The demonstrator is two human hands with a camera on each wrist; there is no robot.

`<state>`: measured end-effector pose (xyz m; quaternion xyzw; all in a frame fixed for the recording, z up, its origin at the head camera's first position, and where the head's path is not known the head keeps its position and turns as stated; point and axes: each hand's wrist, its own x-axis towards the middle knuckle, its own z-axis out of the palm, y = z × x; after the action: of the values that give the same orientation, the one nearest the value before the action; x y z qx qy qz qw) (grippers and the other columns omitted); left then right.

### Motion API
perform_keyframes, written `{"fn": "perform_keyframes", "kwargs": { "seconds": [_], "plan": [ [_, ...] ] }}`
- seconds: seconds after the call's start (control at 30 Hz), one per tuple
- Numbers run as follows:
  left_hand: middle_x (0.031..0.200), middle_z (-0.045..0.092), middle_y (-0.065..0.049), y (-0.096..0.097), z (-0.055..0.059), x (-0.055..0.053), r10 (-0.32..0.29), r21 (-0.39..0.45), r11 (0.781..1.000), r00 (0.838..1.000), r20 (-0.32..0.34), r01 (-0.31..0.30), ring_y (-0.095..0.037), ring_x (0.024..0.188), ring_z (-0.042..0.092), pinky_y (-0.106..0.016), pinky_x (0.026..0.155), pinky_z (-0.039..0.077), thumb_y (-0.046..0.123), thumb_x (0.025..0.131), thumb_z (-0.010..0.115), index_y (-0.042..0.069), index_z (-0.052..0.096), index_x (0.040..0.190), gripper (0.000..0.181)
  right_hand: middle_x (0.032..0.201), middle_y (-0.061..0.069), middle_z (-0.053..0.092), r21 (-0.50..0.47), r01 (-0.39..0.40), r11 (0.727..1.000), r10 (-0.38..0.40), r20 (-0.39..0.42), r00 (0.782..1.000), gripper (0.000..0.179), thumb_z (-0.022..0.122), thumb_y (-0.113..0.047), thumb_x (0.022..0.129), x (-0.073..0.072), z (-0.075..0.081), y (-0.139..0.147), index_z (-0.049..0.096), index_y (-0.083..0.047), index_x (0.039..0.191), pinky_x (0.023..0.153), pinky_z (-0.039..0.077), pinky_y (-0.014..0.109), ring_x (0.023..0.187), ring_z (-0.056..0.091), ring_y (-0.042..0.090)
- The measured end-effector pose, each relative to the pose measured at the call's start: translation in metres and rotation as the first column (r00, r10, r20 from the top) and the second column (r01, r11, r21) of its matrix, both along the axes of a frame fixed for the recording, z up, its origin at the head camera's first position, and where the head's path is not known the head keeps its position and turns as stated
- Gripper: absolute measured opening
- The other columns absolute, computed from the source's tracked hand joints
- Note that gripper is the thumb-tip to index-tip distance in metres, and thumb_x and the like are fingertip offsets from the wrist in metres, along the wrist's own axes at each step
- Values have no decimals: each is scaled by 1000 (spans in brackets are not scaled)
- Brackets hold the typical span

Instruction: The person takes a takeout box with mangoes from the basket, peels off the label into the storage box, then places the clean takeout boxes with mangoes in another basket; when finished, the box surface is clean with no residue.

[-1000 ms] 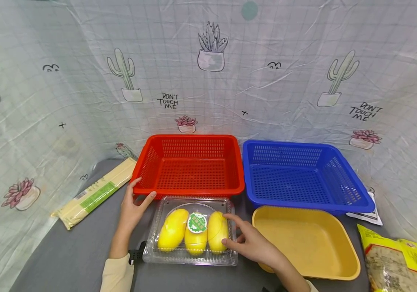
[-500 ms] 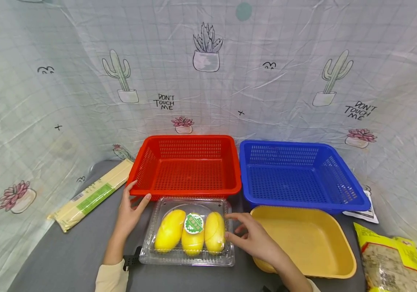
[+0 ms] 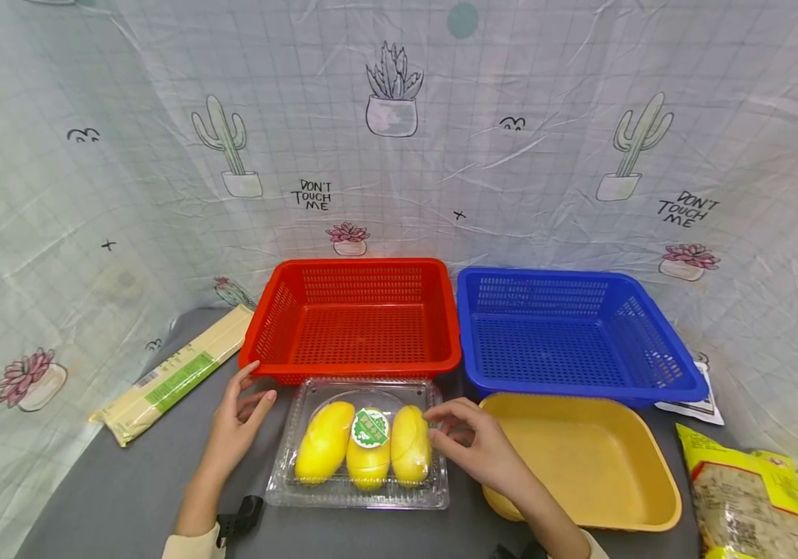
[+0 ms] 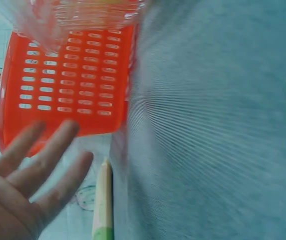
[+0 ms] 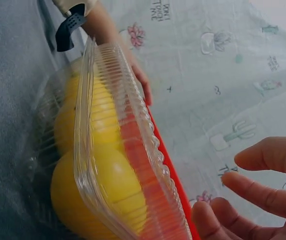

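Note:
A clear plastic clamshell box [image 3: 287, 477] lies in front of the red basket [image 3: 262, 371], with three yellow mangoes [image 3: 325, 442] inside and a green-and-white round sticker [image 3: 371, 428] on its lid. My left hand [image 3: 233, 435] hovers left of the box, near the basket's front left corner. Its fingers are spread and hold nothing, as the left wrist view confirms. Over the box's right edge is my right hand [image 3: 479, 446], fingers loosely bent and nothing between them. In the right wrist view its fingertips [image 5: 248, 159] stand apart from the lid.
A blue basket [image 3: 553, 392] stands right of the red one. In front of it sits a yellow tub [image 3: 581, 466]. A long pale packet [image 3: 182, 380] lies at the left. At the right are a yellow-topped bag [image 3: 748, 497] and a white packet [image 3: 702, 407], partly hidden.
My left hand has drawn back from the red basket's corner, down and to the left. The right hand has shifted slightly near the box's edge. The whole head view has moved a little.

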<state>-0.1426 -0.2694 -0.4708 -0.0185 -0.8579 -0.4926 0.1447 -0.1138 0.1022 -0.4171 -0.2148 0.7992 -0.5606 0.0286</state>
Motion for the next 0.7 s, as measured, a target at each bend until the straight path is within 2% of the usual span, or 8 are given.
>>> {"fn": "perform_keyframes", "kwargs": {
  "seconds": [0.1,0.2,0.4,0.53,0.7],
  "plan": [
    [125,59,-18,0,-4,3,-47,-5,999,998,-49,47,-5,99,64,-11,80,47,9,94,64,12,39,147,58,102,18,60,-49,-16,999,14,-28,1000,21,68,-9,90,-2,-2,-3,67,2,108,74,56,25,83,59,10],
    [122,63,-16,2,-7,4,-113,9,993,991,-69,114,-6,99,65,-11,82,48,5,94,64,13,41,146,58,102,18,60,-76,-22,997,18,-42,999,19,68,-7,90,-3,-3,-8,68,1,108,75,56,25,84,60,11],
    [123,61,-15,6,-12,2,-187,25,982,979,-77,189,-2,101,62,-11,83,48,5,95,62,13,43,146,55,104,15,61,-97,-58,994,57,-15,998,19,67,-9,91,-4,-6,-19,68,1,108,77,56,25,87,59,14],
    [127,59,-14,8,-14,1,-236,2,971,967,-92,237,1,104,60,-13,85,48,5,95,60,11,49,142,49,103,15,62,-97,-79,992,78,-10,997,20,67,-10,92,-4,-9,-24,68,1,108,77,55,26,87,58,13],
    [132,56,-6,10,-15,0,-274,-19,962,960,-66,273,-1,108,58,-16,88,48,8,96,60,14,54,139,43,104,18,62,-116,-106,988,103,-33,994,20,67,-10,92,-6,-11,-27,68,1,109,78,56,26,87,58,12]
  ]
}}
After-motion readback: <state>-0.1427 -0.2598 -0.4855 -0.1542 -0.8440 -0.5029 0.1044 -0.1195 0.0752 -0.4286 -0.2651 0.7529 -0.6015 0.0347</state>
